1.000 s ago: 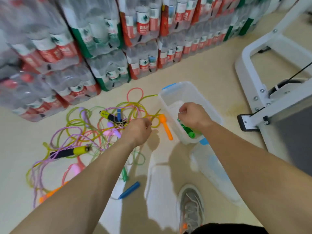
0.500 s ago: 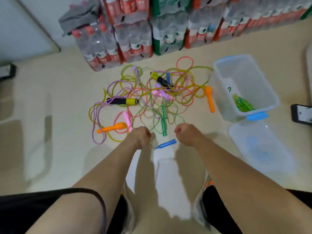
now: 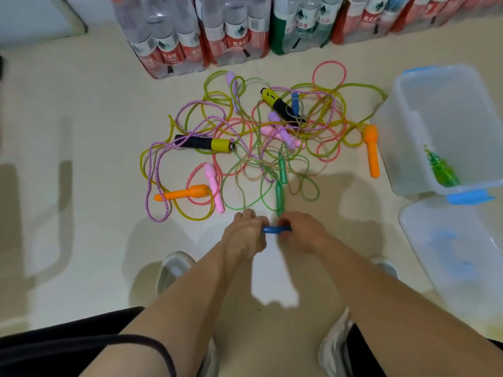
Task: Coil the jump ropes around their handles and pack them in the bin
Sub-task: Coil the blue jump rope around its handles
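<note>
The blue handle (image 3: 277, 229) lies level just above the floor (image 3: 81, 137), held between both hands in front of the person's knees. The left hand (image 3: 246, 235) has its fingers (image 3: 258, 223) curled round the handle's left end, and the right hand (image 3: 303, 235), a little blurred, has its fingers closed on the right end, so only the middle of the handle shows between them. Just beyond the knuckles a green handle (image 3: 279, 194) points toward the hands. Behind it the tangle of jump ropes (image 3: 200, 104) spreads over the floor in loose yellow, pink, green and purple loops, with a second blue handle (image 3: 295, 103) lying in its far part. An orange handle (image 3: 372, 151) lies at the tangle's right edge, near the bin (image 3: 408, 148). The clear bin stands open to the right, well apart from the hands, with a green coiled rope (image 3: 442, 172) against its near wall. Its lid (image 3: 446, 254) lies flat on the floor beside it, nearer the person. Shrink-wrapped packs of water bottles (image 3: 174, 36) line the far side.
</note>
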A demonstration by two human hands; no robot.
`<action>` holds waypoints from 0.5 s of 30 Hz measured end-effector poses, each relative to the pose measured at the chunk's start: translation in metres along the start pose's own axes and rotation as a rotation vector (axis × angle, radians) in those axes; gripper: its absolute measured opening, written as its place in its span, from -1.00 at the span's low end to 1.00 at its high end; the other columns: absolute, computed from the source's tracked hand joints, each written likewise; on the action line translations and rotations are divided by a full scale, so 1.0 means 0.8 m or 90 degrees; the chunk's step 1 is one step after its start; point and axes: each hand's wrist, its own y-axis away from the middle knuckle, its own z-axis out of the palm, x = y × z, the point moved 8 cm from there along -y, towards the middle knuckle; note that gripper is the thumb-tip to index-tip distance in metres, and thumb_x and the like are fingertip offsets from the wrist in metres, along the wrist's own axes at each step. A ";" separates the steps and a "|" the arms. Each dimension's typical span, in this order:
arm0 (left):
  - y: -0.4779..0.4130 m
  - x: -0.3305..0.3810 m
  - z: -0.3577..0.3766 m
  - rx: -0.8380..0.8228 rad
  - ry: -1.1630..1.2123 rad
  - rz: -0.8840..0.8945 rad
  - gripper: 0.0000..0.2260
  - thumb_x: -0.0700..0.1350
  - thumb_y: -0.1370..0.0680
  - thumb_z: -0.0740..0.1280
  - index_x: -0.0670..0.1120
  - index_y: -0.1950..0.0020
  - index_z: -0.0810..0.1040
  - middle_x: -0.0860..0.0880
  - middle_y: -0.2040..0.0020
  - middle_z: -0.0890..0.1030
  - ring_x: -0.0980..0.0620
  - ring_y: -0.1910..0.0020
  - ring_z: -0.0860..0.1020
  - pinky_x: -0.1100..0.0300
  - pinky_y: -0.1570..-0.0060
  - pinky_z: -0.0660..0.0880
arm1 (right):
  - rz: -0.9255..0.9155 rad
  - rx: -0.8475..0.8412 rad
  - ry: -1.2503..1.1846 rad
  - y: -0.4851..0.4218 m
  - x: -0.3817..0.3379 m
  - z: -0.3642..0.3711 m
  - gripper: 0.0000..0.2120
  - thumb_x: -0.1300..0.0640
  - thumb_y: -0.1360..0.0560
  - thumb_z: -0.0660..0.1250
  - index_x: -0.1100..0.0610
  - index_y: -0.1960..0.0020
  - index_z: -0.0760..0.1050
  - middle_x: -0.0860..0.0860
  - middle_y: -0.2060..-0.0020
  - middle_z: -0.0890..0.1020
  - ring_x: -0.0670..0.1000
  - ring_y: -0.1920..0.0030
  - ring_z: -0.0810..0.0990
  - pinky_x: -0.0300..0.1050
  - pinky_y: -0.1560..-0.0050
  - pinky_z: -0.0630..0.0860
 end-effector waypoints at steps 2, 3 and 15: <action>0.008 0.002 -0.017 0.042 -0.020 -0.009 -0.79 -0.07 -0.53 0.23 0.11 -0.13 0.52 0.02 -0.06 0.41 -0.06 -0.08 0.40 0.05 0.01 0.52 | -0.017 -0.062 -0.100 0.009 -0.005 -0.023 -0.81 0.16 -0.56 0.37 0.05 -0.16 0.60 0.00 -0.04 0.63 0.04 -0.04 0.58 -0.10 -0.09 0.47; 0.013 0.002 -0.030 0.066 -0.016 -0.013 -0.84 -0.05 -0.55 0.21 0.09 -0.10 0.52 0.03 -0.04 0.42 -0.06 -0.08 0.43 0.06 0.03 0.52 | -0.027 -0.090 -0.124 0.016 -0.007 -0.037 -0.85 0.16 -0.57 0.38 0.03 -0.12 0.61 -0.01 0.01 0.64 0.01 0.00 0.58 -0.10 -0.06 0.47; 0.108 0.024 -0.266 0.146 0.318 0.017 -0.82 -0.23 -0.66 0.21 -0.18 0.02 0.59 -0.15 0.13 0.70 -0.05 0.26 0.65 0.18 0.21 0.55 | 0.009 -0.197 -0.496 0.181 -0.064 -0.194 -0.79 0.40 -0.57 0.29 0.14 -0.11 0.44 0.10 0.14 0.62 0.10 0.06 0.71 -0.05 -0.02 0.63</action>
